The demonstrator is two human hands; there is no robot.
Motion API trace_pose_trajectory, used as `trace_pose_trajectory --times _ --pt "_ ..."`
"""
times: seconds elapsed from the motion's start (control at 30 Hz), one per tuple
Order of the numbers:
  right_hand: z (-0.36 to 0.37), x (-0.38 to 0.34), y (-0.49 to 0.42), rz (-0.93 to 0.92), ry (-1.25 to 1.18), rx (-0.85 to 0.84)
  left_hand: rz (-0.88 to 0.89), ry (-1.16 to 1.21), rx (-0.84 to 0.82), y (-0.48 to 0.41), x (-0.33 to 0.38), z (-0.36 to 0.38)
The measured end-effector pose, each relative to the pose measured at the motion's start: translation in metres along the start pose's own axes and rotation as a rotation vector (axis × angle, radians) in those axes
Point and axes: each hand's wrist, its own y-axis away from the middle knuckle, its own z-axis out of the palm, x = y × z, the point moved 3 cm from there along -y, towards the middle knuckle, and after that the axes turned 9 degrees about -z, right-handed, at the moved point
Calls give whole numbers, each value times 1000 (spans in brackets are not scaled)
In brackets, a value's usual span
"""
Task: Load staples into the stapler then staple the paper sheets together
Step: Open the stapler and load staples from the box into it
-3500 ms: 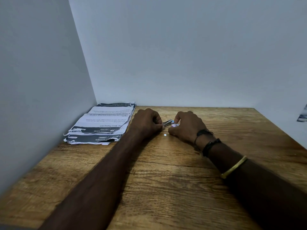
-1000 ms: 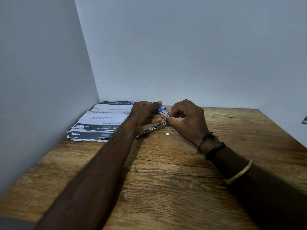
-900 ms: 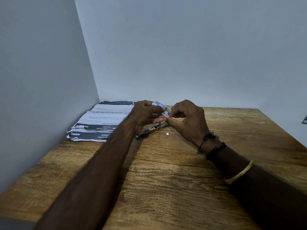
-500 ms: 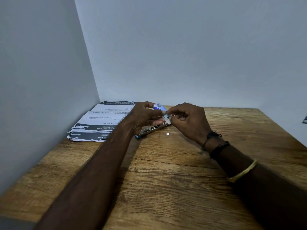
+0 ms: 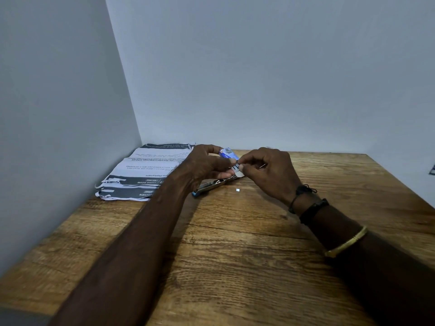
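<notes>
Head view: left hand (image 5: 207,167) gripped a small blue staple box (image 5: 227,153), angled toward the right hand (image 5: 267,176), whose thumb & forefinger pinched a pale strip (image 5: 237,169) at the box mouth, prob. staples being drawn out. Hands almost touching. Stapler (image 5: 209,185) lay opened on the table (image 5: 235,255) at the box's 6 o'clock, ready for loading. Paper sheets (image 5: 146,170) waited at 9 o'clock, by the wall.

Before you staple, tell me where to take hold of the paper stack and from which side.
Take the paper stack by its near edge, coming from the person's side. It lies flat on the table with its left edge close against the wall, and the near-left corners curl up a little, so fingers could probably slip under there.
</notes>
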Motion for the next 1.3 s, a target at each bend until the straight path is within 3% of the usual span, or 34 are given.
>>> trace_pose_trajectory --times 0.57,1.3 --pt "4 -3 -1 21 91 45 -7 19 22 3 2 5" --pt "3 -9 0 74 6 51 -23 -16 57 -7 -7 4"
